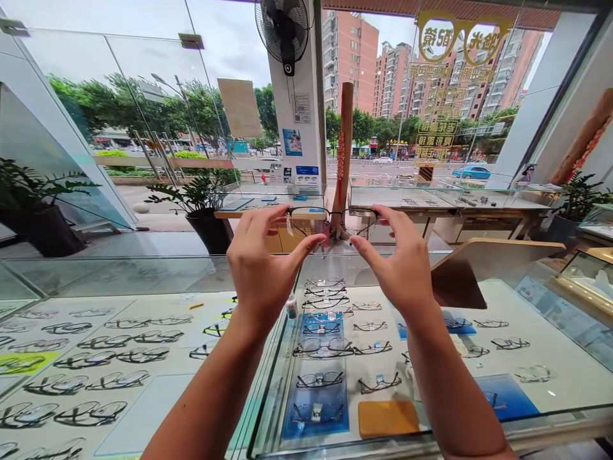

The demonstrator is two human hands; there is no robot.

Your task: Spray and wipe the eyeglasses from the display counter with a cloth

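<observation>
Eyeglasses, thin dark metal frame, held up in the air between both hands, above the counter glass, lenses facing away. Left hand pinches the frame's left end between thumb and forefinger, other fingers loosely curled. Right hand pinches the right end the same way. Temples not clearly visible, can't tell if folded.

Just below the left wrist: small white dropper bottle on the glass display counter. Under both forearms: rows of display frames inside the case, some on blue trays. Orange pad lies below the right forearm. Right of the right hand: tilted tan board, possibly a mirror back. Beyond the hands: carved wooden post, potted plant, wall fan high up, street through the shop window.

Step, by my read: frame raised and held level for a look-over. Further handling calls for even, light pressure at both ends, since thin rims twist easily.
</observation>
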